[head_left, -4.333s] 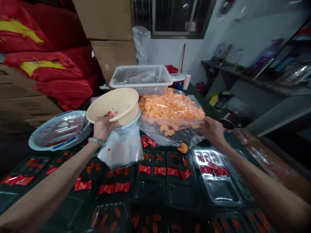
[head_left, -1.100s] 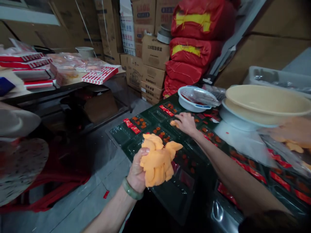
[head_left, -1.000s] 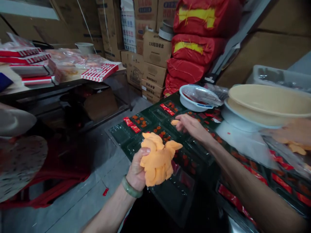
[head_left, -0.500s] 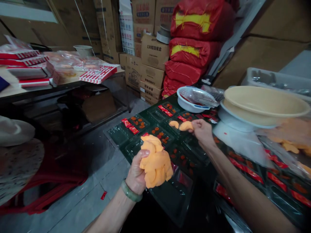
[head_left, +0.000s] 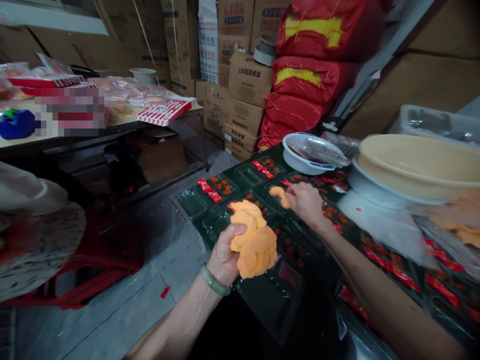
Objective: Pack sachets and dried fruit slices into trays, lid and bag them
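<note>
My left hand [head_left: 224, 256], with a green bangle at the wrist, is closed round a stack of orange wafer pieces [head_left: 252, 244], held up over the near corner of the dark plastic trays [head_left: 273, 295]. My right hand [head_left: 305, 202] reaches out over the trays, its fingers pinched on one orange piece [head_left: 280, 194] low over a tray compartment. Several compartments hold small red packets [head_left: 210, 190] and small orange-red bits.
A beige bowl [head_left: 420, 165] sits on a white basin at the right. Beyond the trays stands a white basin [head_left: 311, 153] covered with plastic. Red sacks [head_left: 313, 80] and cardboard boxes [head_left: 247, 80] are stacked behind. A side table [head_left: 112, 112] at the left carries packets. A person's clothing [head_left: 33, 225] shows at the left edge.
Since 4.3 s ago the view turned left and my left hand took up the orange stack. In the last second my right hand set pieces into trays, shifting slightly nearer.
</note>
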`<move>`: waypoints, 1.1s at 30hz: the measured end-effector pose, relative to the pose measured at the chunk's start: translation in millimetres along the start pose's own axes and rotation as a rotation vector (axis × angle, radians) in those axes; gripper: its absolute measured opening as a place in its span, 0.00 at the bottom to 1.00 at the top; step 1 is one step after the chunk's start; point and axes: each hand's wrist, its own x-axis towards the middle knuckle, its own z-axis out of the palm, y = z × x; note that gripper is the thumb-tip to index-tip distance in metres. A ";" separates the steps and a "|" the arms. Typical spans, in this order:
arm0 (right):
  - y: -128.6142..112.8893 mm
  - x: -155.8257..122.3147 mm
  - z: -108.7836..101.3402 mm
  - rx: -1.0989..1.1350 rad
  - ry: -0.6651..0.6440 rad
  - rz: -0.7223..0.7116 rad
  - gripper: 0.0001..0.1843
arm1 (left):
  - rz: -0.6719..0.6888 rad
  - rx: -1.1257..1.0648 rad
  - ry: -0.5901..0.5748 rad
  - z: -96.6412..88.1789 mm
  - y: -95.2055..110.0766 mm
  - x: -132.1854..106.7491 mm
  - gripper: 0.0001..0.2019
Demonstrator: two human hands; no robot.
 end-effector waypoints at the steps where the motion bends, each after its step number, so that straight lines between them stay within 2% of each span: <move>1: 0.0 0.3 1.0 -0.005 -0.062 -0.032 0.12 | 0.001 0.002 0.007 0.8 -1.2 0.1 0.16; 3: -2.0 0.3 1.8 0.008 -0.137 -0.057 0.10 | 0.002 0.008 0.010 3.2 -3.3 -0.1 0.17; 5: -9.5 -2.2 -5.0 0.027 -0.128 -0.048 0.11 | 0.004 0.024 0.015 6.9 -4.6 -0.9 0.16; 8: -33.2 -11.9 -35.3 0.255 -0.122 -0.077 0.18 | 0.028 0.092 0.045 13.8 -4.7 -3.2 0.15; 9: -43.1 -16.3 -48.4 0.443 -0.166 -0.114 0.21 | 0.037 0.126 0.057 15.9 -4.5 -4.0 0.14; 11: -61.9 -24.9 -72.4 0.743 -0.350 -0.234 0.21 | 0.045 0.186 0.062 18.7 -4.2 -5.8 0.14; 14: -79.0 -33.7 -91.4 0.872 -0.584 -0.341 0.17 | 0.027 0.206 0.035 18.6 -3.9 -8.0 0.13; 17: -79.3 -35.0 -93.7 0.961 -0.590 -0.226 0.16 | 0.012 0.165 0.015 14.5 -1.8 -9.6 0.14; 20: -68.0 -24.1 -92.1 1.131 -0.455 -0.035 0.16 | 0.046 0.111 0.058 8.1 3.2 -9.2 0.17; 22: -57.6 -7.3 -87.9 1.227 -0.381 0.047 0.17 | 0.060 0.090 0.099 3.2 7.3 -8.1 0.16; 25: -44.4 31.3 -67.8 1.205 -0.370 0.040 0.17 | 0.063 0.092 0.123 -2.9 11.9 -7.0 0.14; 27: -40.9 61.4 -44.4 1.042 -0.310 -0.020 0.11 | 0.060 0.082 0.119 -5.8 12.9 -7.3 0.14; 30: -45.6 102.7 -4.4 0.781 -0.142 -0.128 0.04 | 0.037 0.017 0.091 -9.1 11.0 -8.3 0.13; 33: -56.5 129.6 27.2 0.667 -0.081 -0.207 0.04 | -0.013 -0.039 0.031 -11.9 7.0 -9.0 0.12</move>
